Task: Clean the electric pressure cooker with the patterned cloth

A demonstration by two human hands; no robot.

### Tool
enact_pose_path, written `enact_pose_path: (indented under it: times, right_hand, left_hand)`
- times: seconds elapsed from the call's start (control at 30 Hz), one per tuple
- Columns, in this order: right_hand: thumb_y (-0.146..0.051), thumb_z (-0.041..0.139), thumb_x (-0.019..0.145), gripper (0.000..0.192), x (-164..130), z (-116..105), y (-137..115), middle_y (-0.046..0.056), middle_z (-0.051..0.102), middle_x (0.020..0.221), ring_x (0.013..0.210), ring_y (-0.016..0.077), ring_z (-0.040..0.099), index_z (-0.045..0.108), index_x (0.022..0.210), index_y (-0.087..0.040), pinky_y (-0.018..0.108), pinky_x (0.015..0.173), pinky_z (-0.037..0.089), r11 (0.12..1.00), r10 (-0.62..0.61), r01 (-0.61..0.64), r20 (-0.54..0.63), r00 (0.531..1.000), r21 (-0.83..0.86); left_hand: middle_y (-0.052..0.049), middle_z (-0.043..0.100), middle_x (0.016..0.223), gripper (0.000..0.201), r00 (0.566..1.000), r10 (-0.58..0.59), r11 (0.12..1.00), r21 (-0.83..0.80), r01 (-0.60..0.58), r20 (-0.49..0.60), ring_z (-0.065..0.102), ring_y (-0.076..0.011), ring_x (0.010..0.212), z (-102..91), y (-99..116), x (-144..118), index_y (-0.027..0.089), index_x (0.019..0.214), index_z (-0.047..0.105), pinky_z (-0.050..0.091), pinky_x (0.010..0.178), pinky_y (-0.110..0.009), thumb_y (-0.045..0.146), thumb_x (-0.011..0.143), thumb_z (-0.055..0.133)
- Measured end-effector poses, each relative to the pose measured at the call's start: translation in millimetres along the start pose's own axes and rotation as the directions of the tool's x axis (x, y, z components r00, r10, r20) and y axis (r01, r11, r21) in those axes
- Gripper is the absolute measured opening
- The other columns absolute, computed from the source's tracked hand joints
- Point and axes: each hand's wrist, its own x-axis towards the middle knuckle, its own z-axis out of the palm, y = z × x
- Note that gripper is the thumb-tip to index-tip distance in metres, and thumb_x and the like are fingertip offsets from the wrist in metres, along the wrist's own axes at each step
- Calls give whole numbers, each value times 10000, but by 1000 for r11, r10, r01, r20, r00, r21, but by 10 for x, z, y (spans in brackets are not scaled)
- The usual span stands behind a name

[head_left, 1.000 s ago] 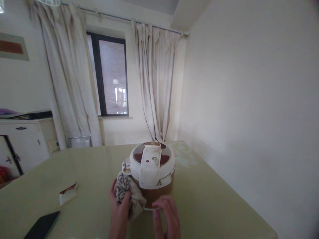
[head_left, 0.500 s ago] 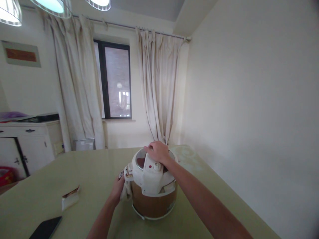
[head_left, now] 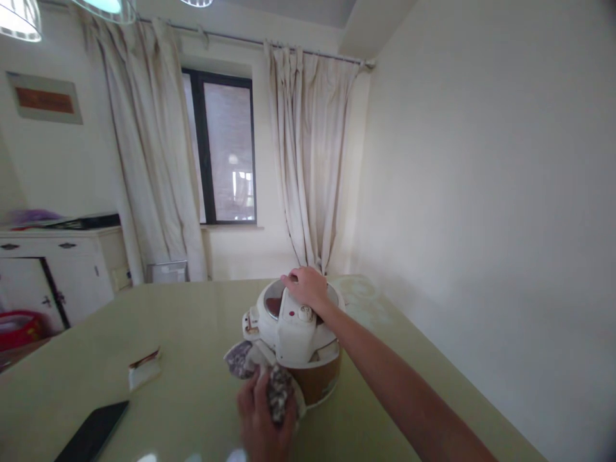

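Observation:
A round cooker (head_left: 318,380) with a white top, a dial and a red light, and a brown body stands on the table. My left hand (head_left: 267,410) is closed on a grey-and-white patterned cloth (head_left: 279,393), pressed against the lower front left of the brown body. Part of the cloth spreads to the left, below the white side handle (head_left: 250,324). My right hand (head_left: 308,286) rests over the top of the lid, its fingers curled round the raised top part; their undersides are hidden.
On the pale green table (head_left: 192,333) lie a dark phone (head_left: 91,433) and a small white packet (head_left: 144,371), both left of the cooker. A white cabinet (head_left: 77,266) stands at the far left, with a red basin (head_left: 22,328) by it. A wall (head_left: 481,192) runs along the right.
My left hand has moved with the cloth from the cooker's left side handle down and right to the front of its body. My right hand stays on the lid. The view has tilted slightly down.

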Motion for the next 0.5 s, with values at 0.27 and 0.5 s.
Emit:
enact_pose_path:
  times: [0.27, 0.5]
  right_hand:
    - [-597, 522, 1016, 453, -1, -14, 13, 79, 802, 995, 959, 223, 699, 821, 987, -258, 305, 744, 441, 1000, -13, 13, -4, 1000, 11]
    - [-623, 523, 1015, 473, 2, 11, 49, 86, 802, 986, 961, 229, 697, 823, 961, -262, 311, 773, 457, 998, -30, 31, -11, 999, 48]
  left_hand:
    - [-48, 733, 1238, 368, 570, 806, 554, 134, -821, 158, 644, -276, 1119, 160, 303, -130, 370, 1227, 713, 469, 1119, -517, 333, 864, 760]
    - [-64, 758, 1188, 162, 85, 931, 169, -212, -963, 354, 649, -268, 1166, 689, 878, 220, 249, 1082, 752, 402, 1138, -553, 297, 989, 628]
